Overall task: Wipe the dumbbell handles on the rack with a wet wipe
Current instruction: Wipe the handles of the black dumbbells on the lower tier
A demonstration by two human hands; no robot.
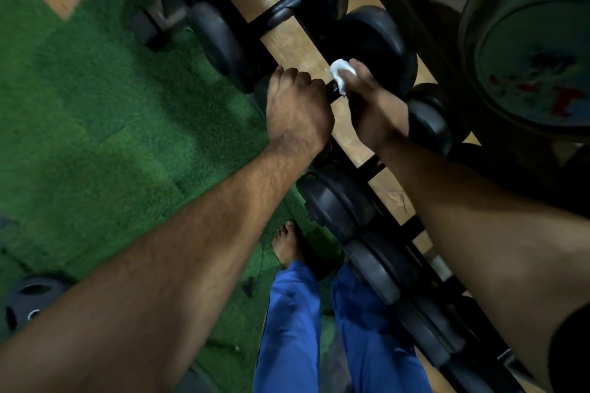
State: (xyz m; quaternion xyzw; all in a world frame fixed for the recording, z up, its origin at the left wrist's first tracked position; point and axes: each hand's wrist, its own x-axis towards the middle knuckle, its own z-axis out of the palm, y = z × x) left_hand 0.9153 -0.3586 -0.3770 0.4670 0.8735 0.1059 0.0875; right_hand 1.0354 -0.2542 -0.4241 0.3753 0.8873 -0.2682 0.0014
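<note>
A row of black dumbbells lies on a dark rack [396,226] that runs from the upper left to the lower right. My left hand [297,112] grips the near end of one dumbbell's handle [332,93]. My right hand [370,99] holds a crumpled white wet wipe [341,72] wrapped round the same handle, just beyond my left hand. Only a short dark piece of the handle shows between the two hands. Another dumbbell handle [284,9] lies bare farther up the rack.
Green artificial turf [95,124] covers the floor on the left. Large weight plates [536,51] hang at the upper right. A dark plate [28,300] lies on the turf at the lower left. My blue trousers [293,329] and a bare foot [287,242] stand beside the rack.
</note>
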